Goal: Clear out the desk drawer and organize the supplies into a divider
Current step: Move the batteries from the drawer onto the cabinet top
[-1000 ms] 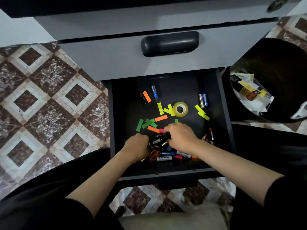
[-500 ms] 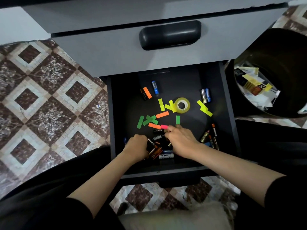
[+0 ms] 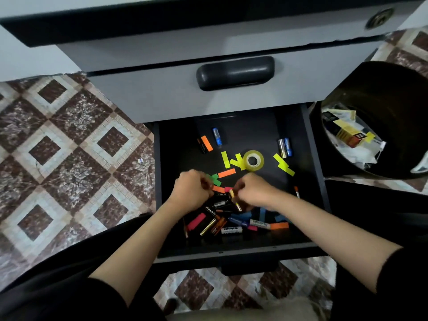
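The black bottom drawer (image 3: 231, 251) is pulled open. A pile of batteries (image 3: 220, 202) and markers lies at its front, with bright paper flags (image 3: 283, 164) scattered around. A yellow tape roll (image 3: 253, 160) sits mid-drawer. A blue battery (image 3: 217, 136) and a pair of batteries (image 3: 284, 147) lie toward the back. My left hand (image 3: 192, 188) hovers over the green flags, fingers curled round something small that looks like a battery. My right hand (image 3: 252, 191) pinches a gold-tipped battery (image 3: 232, 193) just above the pile.
A closed grey drawer with a dark handle (image 3: 235, 72) overhangs the back of the open drawer. A black bin (image 3: 382, 93) holding paper and boxes stands at the right. Patterned floor tiles (image 3: 69, 158) lie to the left. No divider is in view.
Both hands have risen from the battery pile at the drawer's front toward its middle, fingers curled on what they picked. More of the pile shows beneath them.
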Tool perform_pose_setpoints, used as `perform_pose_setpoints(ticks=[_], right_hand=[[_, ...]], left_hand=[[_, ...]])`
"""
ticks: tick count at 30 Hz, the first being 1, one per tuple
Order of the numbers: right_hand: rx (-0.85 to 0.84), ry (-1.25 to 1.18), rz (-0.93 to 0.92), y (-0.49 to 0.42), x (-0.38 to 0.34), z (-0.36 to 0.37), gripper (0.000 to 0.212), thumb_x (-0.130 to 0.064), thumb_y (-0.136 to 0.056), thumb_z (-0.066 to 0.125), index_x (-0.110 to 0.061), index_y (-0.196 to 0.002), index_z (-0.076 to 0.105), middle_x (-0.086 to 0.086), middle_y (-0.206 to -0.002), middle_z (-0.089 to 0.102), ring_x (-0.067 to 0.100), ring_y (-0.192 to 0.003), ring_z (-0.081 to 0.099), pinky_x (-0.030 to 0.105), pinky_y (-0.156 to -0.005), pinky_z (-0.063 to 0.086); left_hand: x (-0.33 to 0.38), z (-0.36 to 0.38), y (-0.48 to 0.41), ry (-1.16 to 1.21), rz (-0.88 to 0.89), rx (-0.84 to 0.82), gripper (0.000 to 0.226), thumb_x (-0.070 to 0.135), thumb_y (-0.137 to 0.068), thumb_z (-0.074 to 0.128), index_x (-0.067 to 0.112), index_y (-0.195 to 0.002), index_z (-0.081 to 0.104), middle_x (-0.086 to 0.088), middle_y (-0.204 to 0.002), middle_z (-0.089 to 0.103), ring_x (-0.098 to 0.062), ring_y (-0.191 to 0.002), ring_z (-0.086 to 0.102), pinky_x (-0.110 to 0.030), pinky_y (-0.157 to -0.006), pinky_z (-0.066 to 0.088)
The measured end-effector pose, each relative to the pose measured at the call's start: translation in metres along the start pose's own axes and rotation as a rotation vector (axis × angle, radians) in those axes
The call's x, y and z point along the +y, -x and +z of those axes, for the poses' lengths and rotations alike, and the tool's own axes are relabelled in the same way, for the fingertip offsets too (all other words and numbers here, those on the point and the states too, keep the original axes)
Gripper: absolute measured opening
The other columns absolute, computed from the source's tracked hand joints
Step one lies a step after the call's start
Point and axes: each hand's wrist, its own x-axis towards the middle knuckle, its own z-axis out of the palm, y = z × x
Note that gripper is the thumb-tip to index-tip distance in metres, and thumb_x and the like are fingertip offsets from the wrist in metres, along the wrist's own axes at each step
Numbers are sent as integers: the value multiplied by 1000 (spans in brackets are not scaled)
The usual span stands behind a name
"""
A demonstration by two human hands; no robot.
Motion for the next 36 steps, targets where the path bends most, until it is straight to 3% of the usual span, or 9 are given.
perform_pose_setpoints(ticks=[3,5,8,11,15,18,25,31,36], right_hand=[[-64,-431,19,11,-18,-23,16,5,-90,52,0,-106,54,10,-90,58,18,-72,62,27,-49,57],[-73,-558,-41,25,-28,-36,10,8,-87,56,-1,-90,57,10,-84,59,19,-68,62,27,-49,57],[-114,-636,-147,43,-41,-50,14,8,-87,55,-3,-90,61,13,-87,63,22,-76,65,28,-57,59],[-89,-695,-234,65,-50,-61,18,8,-87,54,-2,-100,61,15,-91,63,23,-78,66,30,-60,60],[-26,-707,-300,96,-54,-69,24,9,-87,55,-9,-103,58,17,-91,61,24,-74,64,31,-58,59],[37,-679,-361,122,-59,-81,22,8,-87,56,-11,-97,61,17,-89,61,21,-70,62,30,-57,58],[75,-733,-511,182,-79,-116,17,7,-85,59,-8,-93,62,19,-80,62,16,-55,58,30,-52,56],[171,-714,-614,216,-112,-151,15,9,-83,60,-3,-92,64,13,-67,58,14,-48,56,27,-48,54],[229,-728,-690,222,-134,-175,18,10,-82,61,2,-99,61,9,-59,57,14,-45,54,28,-47,56]], left_hand=[[12,-14,2,214,6,90,24,11,-83,69,13,-107,69,4,-91,64,-9,-73,58,-20,-74,51],[18,-22,5,379,-8,113,29,9,-84,68,12,-112,66,3,-87,65,-14,-71,62,-24,-69,57],[27,-32,11,630,-27,105,34,4,-85,65,5,-118,60,1,-81,58,-14,-73,62,-25,-61,58],[40,-43,25,879,-34,59,30,-1,-83,64,2,-111,53,-5,-84,57,-13,-69,62,-22,-53,57],[52,-67,45,1013,13,22,13,1,-82,64,6,-92,59,-9,-86,63,-14,-73,65,-21,-59,57],[65,-92,61,1087,89,53,12,2,-81,64,6,-92,62,-8,-85,67,-15,-75,67,-23,-63,57],[101,-143,107,1157,215,119,13,-1,-79,65,5,-90,66,-6,-73,67,-11,-59,66,-21,-56,54],[137,-211,126,1015,332,238,12,-1,-81,66,4,-92,66,-8,-71,67,-13,-59,67,-22,-57,56],[175,-266,94,777,316,354,12,-4,-78,69,5,-85,65,-12,-71,63,-12,-49,63,-23,-55,57]])
